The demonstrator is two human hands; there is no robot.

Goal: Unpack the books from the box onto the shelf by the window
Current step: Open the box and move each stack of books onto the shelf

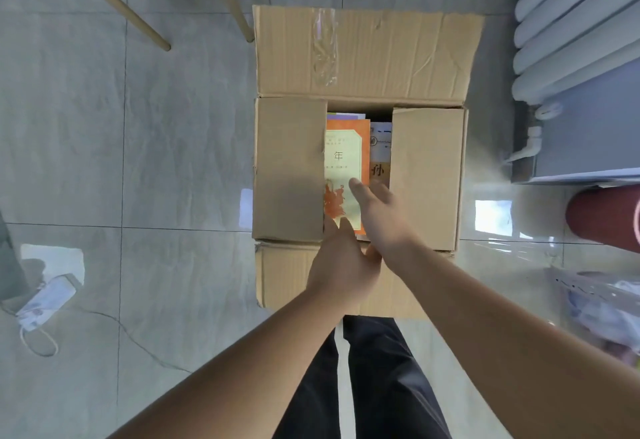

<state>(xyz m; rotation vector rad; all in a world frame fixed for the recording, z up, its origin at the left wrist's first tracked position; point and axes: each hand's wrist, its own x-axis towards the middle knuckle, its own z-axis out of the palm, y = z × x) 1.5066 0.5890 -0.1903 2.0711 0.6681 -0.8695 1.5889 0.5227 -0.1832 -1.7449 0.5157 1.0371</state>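
A cardboard box [291, 168] stands on the tiled floor, its far flap laid back and its two side flaps partly folded in. Through the gap shows an orange and cream book [344, 158] lying on top, with another book [380, 154] to its right. My left hand [341, 265] hovers over the box's near edge, its fingertips at the book's near end. My right hand [375, 210] reaches into the gap, fingers spread over the book's right edge. Neither hand grips anything. The shelf is not in view.
A white radiator [571, 23] runs along the right wall, with a dark red cylinder [602, 218] below it. Wooden chair legs [114, 2] stand at the upper left. A power strip [45, 300] with a cable lies on the floor at the left.
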